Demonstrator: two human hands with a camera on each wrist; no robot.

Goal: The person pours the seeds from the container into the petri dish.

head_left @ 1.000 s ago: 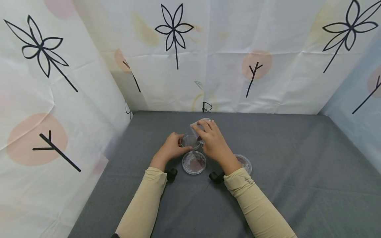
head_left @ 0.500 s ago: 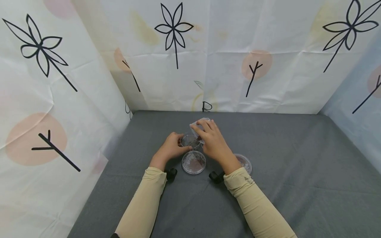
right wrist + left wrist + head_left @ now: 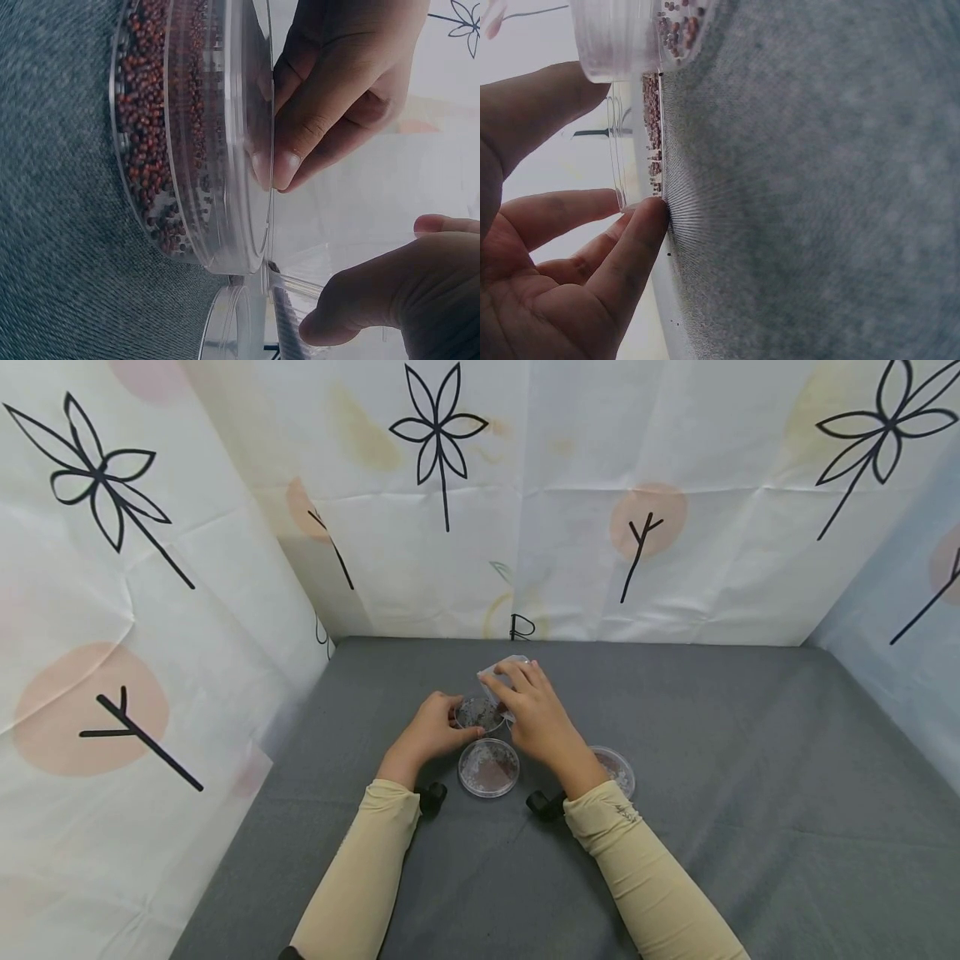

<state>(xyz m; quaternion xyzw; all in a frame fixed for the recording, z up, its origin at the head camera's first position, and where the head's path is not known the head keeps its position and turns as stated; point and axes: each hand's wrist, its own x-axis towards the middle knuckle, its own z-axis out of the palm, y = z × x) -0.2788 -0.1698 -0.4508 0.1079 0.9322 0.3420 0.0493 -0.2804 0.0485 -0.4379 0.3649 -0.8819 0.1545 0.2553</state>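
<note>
My left hand (image 3: 431, 733) grips a clear petri dish (image 3: 480, 713) by its sides. Dark grains cover much of its bottom. In the left wrist view, the thumb and fingers of the left hand (image 3: 570, 247) span the dish. My right hand (image 3: 542, 718) holds a tilted, clear plastic bag (image 3: 491, 683) over this dish. Close to the camera in the right wrist view, the bag (image 3: 294, 307) looks see-through with ridged lines. A second petri dish (image 3: 489, 768) stands just in front of the first, holding reddish-brown seeds (image 3: 146, 112).
Another clear round dish (image 3: 615, 768) stands beyond the right wrist, partly hidden by the forearm. Grey cloth (image 3: 712, 760) covers the table. A white patterned curtain (image 3: 570, 543) rises behind it. A few stray grains (image 3: 669, 254) lie near the left fingers.
Dark grains in the far dish have grown much denser over the last second, while the bag stays tilted above it. Both hands have hardly moved.
</note>
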